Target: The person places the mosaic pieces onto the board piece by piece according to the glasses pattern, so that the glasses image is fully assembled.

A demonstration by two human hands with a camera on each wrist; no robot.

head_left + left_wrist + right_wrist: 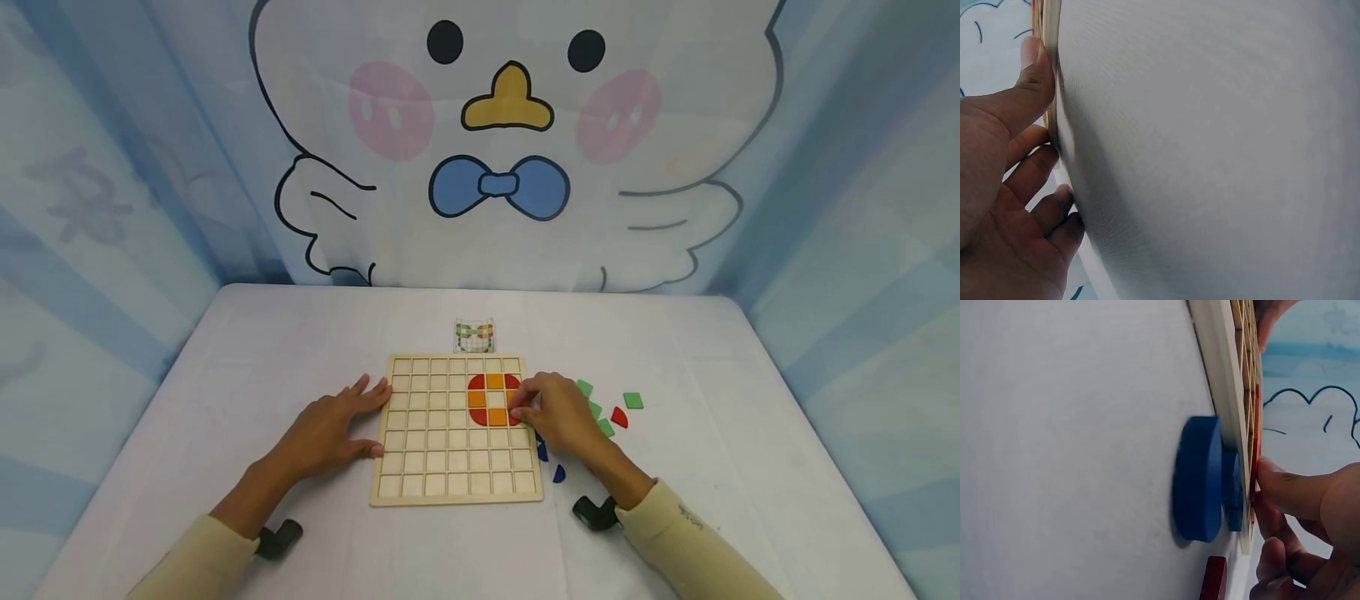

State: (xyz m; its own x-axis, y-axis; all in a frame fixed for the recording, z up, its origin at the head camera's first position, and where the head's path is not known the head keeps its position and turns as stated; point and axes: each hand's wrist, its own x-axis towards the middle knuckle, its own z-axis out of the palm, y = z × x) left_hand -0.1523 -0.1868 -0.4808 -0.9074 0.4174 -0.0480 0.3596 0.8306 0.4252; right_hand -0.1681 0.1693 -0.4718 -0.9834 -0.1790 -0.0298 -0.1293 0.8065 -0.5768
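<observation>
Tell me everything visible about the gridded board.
The board is pale, wood-like and roughly square, with a rim and thin strips dividing it into shallow cells. It lies flat on the white cloth. Red and orange pieces form a ring in its far right part; the visible cells elsewhere are bare. The left hand touches its left edge; the right hand's fingertips are at the ring's right side.

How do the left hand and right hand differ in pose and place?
The left hand is spread; the right hand is bent, thumb close to fingertip. The left hand touches the left edge of the wooden board; the right hand is at a red piece near its right edge. Both emerge from beige sleeves.
</observation>
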